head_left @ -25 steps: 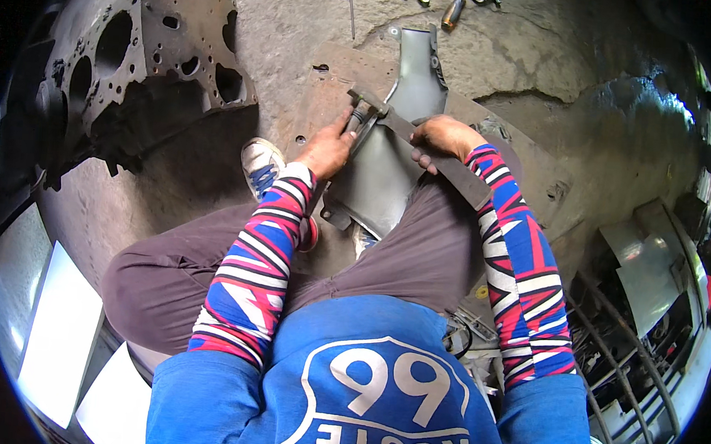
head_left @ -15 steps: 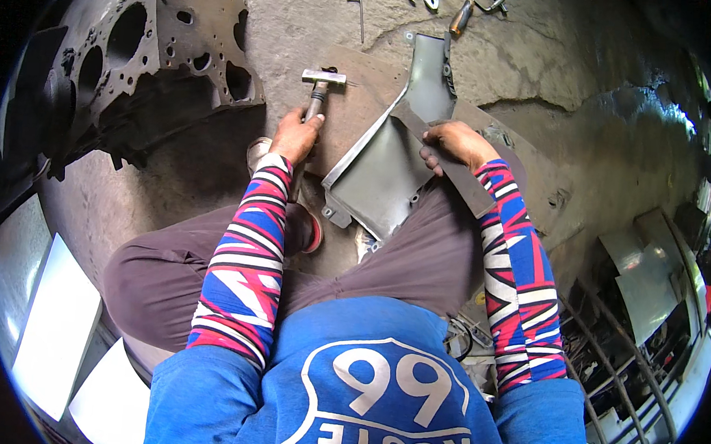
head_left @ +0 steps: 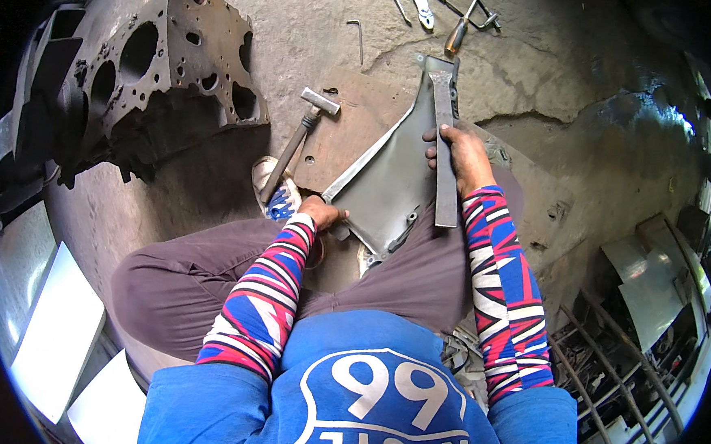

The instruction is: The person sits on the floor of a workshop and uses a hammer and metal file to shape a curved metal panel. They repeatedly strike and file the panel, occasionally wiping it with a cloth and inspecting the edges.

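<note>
A grey sheet-metal panel (head_left: 387, 175), wide near me and narrowing at its far end, lies in front of my lap. My left hand (head_left: 322, 212) is closed on its near left corner, with part of the fingers hidden. In my right hand (head_left: 464, 157) is a flat steel bar (head_left: 447, 191), gripped at its middle, pointing away from me above the panel's right side. The hammer (head_left: 293, 153) rests with its head on a rusty metal plate (head_left: 359, 100) and its handle across my shoe (head_left: 268, 184); no hand touches it.
A large rusty engine block (head_left: 165, 72) stands at the far left. Beyond the panel lie a hex key (head_left: 357, 41), pliers (head_left: 421, 6) and a screwdriver (head_left: 458, 34). White sheets (head_left: 60, 326) are at the near left, a metal rack (head_left: 615, 376) at the near right.
My left hand has let go of the hammer and moved nearer to me, onto the panel's corner. The bar in my right hand has swung from slanting to pointing straight away from me.
</note>
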Motion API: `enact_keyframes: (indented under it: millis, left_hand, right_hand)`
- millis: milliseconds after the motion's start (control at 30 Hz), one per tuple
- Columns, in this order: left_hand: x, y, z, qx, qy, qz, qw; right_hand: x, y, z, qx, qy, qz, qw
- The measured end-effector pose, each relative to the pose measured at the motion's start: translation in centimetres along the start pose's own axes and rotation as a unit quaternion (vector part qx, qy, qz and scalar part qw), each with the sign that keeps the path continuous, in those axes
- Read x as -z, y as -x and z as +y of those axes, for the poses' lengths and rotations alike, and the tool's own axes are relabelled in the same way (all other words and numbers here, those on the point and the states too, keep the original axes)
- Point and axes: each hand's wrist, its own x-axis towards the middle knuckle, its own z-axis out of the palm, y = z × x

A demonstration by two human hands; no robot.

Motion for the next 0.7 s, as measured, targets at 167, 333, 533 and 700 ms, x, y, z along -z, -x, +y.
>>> enact_keyframes:
  millis: [167, 333, 533, 700]
  left_hand:
    - [-0.1, -1.3, -0.2, -0.049, 0.158, 0.099, 0.981]
    - [3.8, 4.0, 4.1, -0.192, 0.14, 0.278, 0.931]
    - [9.4, 13.9, 8.8, -0.321, 0.06, 0.448, 0.832]
    - [13.4, 19.7, 10.5, -0.433, 0.123, 0.533, 0.717]
  right_hand:
    - [1.1, 1.2, -0.2, 0.106, -0.092, -0.02, 0.99]
    - [5.5, 4.4, -2.8, 0.235, -0.242, 0.038, 0.941]
    - [17.0, 7.9, -2.6, 0.249, -0.267, 0.228, 0.902]
    - [21.6, 5.5, 9.0, 0.113, -0.143, 0.378, 0.908]
